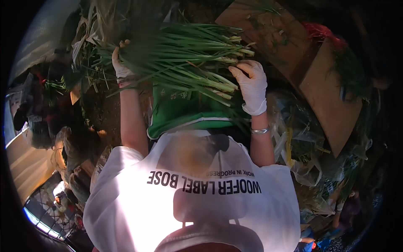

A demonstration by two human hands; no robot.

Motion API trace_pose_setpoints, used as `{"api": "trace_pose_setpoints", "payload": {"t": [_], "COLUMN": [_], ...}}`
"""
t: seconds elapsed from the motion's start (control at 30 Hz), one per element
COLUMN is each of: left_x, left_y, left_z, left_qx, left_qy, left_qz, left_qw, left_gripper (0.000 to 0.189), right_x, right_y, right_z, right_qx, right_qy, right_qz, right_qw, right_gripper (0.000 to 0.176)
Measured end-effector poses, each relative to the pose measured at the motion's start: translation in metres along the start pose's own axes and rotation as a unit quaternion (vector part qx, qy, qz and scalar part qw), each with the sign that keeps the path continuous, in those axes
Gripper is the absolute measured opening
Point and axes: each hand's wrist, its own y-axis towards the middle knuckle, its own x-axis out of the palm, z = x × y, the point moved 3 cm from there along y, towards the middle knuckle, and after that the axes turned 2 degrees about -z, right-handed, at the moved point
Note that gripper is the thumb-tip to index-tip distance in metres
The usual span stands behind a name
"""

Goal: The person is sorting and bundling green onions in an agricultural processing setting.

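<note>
A large bunch of spring onions [189, 63] lies crosswise in front of me, green leaves to the left and pale root ends to the right. My left hand [120, 69], in a white glove, is closed around the leafy end; a dark blur and the leaves partly hide its fingers. At the pale stalk ends, my right hand [253, 84], also in a white glove, has its fingers bent and pinched against the stalks. Below the bunch, a green apron [180, 111] with white piping covers my lap.
Brown cardboard sheets [336, 96] lie at the right, with red netting [321, 33] behind. Clear plastic bags [300, 143] crumple beside my right arm. More loose greens [90, 67] and plastic are at the left. Other people's arms [338, 214] show at the lower right.
</note>
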Motion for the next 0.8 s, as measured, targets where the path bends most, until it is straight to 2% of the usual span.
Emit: {"api": "trace_pose_setpoints", "payload": {"t": [0.07, 0.1, 0.13, 0.17, 0.27, 0.3, 0.33, 0.4, 0.43, 0.47, 0.53, 0.57, 0.6, 0.67, 0.73, 0.77, 0.8], "left_x": [0.007, -0.001, 0.002, 0.003, -0.009, -0.011, -0.013, -0.008, -0.009, -0.008, -0.024, -0.034, -0.036, -0.026, -0.022, -0.021, -0.033], "left_y": [-0.002, 0.001, -0.001, -0.002, -0.003, -0.006, -0.005, -0.006, -0.013, -0.013, -0.008, -0.004, -0.001, -0.004, -0.010, -0.010, -0.006], "left_z": [-0.004, -0.001, -0.003, -0.007, 0.000, 0.005, 0.012, 0.027, 0.028, 0.031, 0.046, 0.044, 0.044, 0.038, 0.033, 0.029, 0.033], "left_qx": [0.006, -0.038, -0.038, -0.022, 0.004, 0.024, 0.049, 0.042, 0.061, 0.083, 0.066, 0.074, 0.118, 0.073, 0.088, 0.067, 0.039], "left_qy": [0.063, 0.045, 0.045, 0.057, 0.056, 0.042, 0.027, 0.077, 0.073, 0.068, 0.098, 0.094, 0.092, 0.112, 0.073, 0.041, -0.017], "left_qz": [0.000, -0.013, -0.011, -0.005, 0.001, 0.028, 0.049, -0.036, -0.025, -0.022, -0.023, -0.060, 0.046, -0.041, 0.072, 0.041, 0.020], "left_qw": [0.998, 0.998, 0.998, 0.998, 0.998, 0.998, 0.997, 0.996, 0.995, 0.994, 0.993, 0.991, 0.988, 0.990, 0.991, 0.996, 0.999], "left_gripper": [0.020, 0.018, 0.018, 0.017, 0.016, 0.016, 0.016, 0.016, 0.017, 0.018, 0.020, 0.021, 0.020, 0.018, 0.016, 0.016, 0.016], "right_x": [-0.007, -0.012, -0.018, -0.024, -0.028, -0.025, -0.031, -0.045, -0.035, -0.036, -0.043, -0.053, -0.061, -0.066, -0.090, -0.106, -0.118], "right_y": [0.001, 0.000, 0.000, -0.002, 0.002, 0.011, 0.019, 0.036, 0.036, 0.039, 0.047, 0.049, 0.048, 0.041, 0.036, 0.029, 0.026], "right_z": [-0.009, -0.015, -0.021, -0.027, -0.052, -0.056, -0.064, -0.085, -0.087, -0.089, -0.089, -0.098, -0.102, -0.087, -0.079, -0.072, -0.072], "right_qx": [-0.012, 0.014, 0.038, 0.107, 0.135, 0.069, 0.060, -0.025, 0.007, -0.003, -0.008, -0.015, -0.003, 0.017, 0.083, 0.140, 0.164], "right_qy": [0.016, 0.061, 0.104, 0.190, 0.178, 0.043, 0.044, 0.066, 0.073, 0.075, 0.015, 0.027, 0.030, -0.002, 0.135, 0.218, 0.172], "right_qz": [0.014, 0.027, 0.040, 0.021, -0.033, -0.091, -0.092, -0.007, -0.034, -0.036, -0.060, -0.040, -0.027, -0.040, 0.054, 0.113, 0.096], "right_qw": [1.000, 0.998, 0.993, 0.976, 0.974, 0.992, 0.993, 0.997, 0.997, 0.997, 0.998, 0.999, 0.999, 0.999, 0.986, 0.959, 0.966], "right_gripper": [0.018, 0.017, 0.016, 0.016, 0.015, 0.014, 0.014, 0.013, 0.014, 0.014, 0.015, 0.016, 0.016, 0.015, 0.014, 0.015, 0.015]}}
